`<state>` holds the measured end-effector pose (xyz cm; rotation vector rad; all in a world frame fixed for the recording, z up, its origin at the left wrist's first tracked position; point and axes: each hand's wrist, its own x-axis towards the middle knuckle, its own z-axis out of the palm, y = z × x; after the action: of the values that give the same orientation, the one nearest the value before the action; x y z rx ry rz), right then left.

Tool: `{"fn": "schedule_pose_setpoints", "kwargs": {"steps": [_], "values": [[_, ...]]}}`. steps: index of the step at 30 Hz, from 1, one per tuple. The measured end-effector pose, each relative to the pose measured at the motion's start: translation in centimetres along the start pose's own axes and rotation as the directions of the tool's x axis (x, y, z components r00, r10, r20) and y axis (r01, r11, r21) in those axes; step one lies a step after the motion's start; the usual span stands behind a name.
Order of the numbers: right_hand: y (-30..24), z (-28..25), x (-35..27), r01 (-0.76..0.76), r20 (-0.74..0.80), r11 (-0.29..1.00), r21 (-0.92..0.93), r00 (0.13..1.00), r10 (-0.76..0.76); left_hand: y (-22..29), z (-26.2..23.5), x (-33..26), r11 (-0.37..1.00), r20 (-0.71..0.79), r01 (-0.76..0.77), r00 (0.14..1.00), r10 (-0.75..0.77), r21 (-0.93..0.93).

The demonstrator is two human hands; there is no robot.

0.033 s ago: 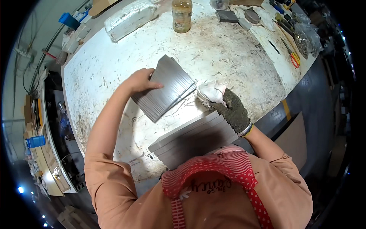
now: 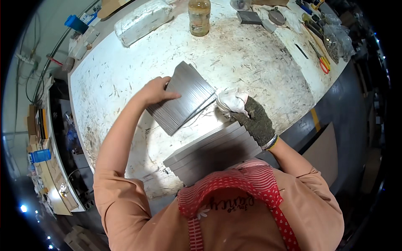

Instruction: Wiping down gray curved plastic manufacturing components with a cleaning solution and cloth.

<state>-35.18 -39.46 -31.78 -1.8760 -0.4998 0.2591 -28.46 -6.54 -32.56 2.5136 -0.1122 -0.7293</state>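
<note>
Grey, finely ridged, thin rectangular plates lie in a slightly fanned stack on the worktable. My bare left hand grips their left edge, thumb on the top face and fingers partly hidden beyond the edge. My right hand wears a dark, dirty glove and is closed round a crumpled white cloth, just right of the plates. Close to my body, a second stack of grey plates sits at the table's near edge, its pieces stepped at the right end. The gloved hand is beside that right end; whether they touch I cannot tell.
On the white, stained worktable stand a bottle of yellowish liquid and a plastic-wrapped bundle at the back. Scissors with orange handles lie at the right, near clear bags. A dark block rests far right.
My left hand and the plates under it have shifted very slightly to the right and nearer. My right hand with the cloth looks unchanged.
</note>
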Motion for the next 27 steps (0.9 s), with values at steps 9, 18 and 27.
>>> {"fn": "schedule_pose_setpoints", "kwargs": {"steps": [9,18,27], "values": [[-1.5,-0.2,0.1,0.231,-0.082,0.936,-0.265,0.962,-0.26,3.9,4.7,-4.9,0.997,-0.029,-0.057,0.998,0.058,0.05],[-1.7,0.1,-0.3,0.24,-0.141,0.9,-0.363,0.941,-0.308,7.3,2.2,-6.6,0.985,0.037,0.004,0.999,-0.011,0.171],[-0.5,-0.8,-1.5,0.258,-0.184,0.847,-0.464,0.908,-0.377,11.7,0.2,-12.1,0.959,0.066,-0.16,0.987,0.148,0.235]]}}
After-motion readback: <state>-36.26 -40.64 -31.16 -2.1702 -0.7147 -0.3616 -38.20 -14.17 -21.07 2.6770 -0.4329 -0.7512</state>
